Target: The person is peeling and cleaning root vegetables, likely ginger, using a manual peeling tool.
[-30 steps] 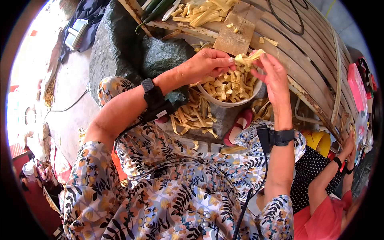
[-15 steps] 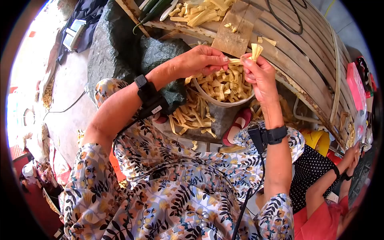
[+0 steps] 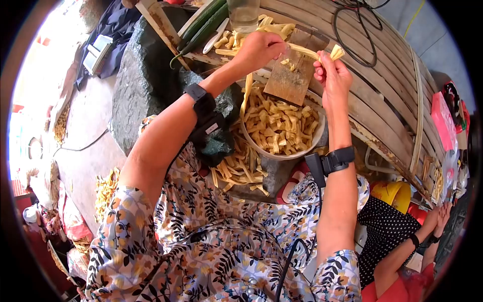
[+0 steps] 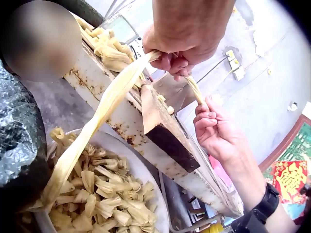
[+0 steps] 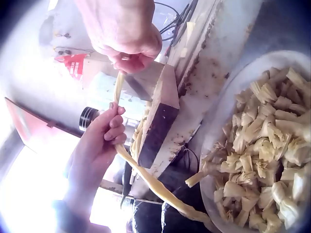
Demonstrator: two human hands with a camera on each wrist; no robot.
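A long pale yellow strip (image 4: 108, 109) runs through both hands, stretched taut between them. The left hand (image 3: 260, 50) curls its fingers round it, and a long tail of the strip (image 5: 160, 190) droops from that hand towards the bowl. The right hand (image 3: 334, 75) pinches the strip near its fanned end (image 3: 337, 52), which sticks out past the fingers. Both hands are raised above a wooden block (image 3: 291, 80) on the slatted bench. Below them a white bowl (image 3: 320, 132) holds many knotted yellow pieces (image 3: 276, 126).
Green cucumbers (image 3: 204, 31), a glass jar (image 3: 243, 14) and more yellow pieces lie along the bench (image 3: 387, 100). A dark green plastic bag (image 3: 132, 90) stands left of the bowl. Loose strips (image 3: 239, 168) lie beneath it. Another person's arms (image 3: 402, 251) are at the lower right.
Both hands have moved up and away from the bowl, over the wooden block, and are farther apart. The strip between them is now longer, and the head view has shifted.
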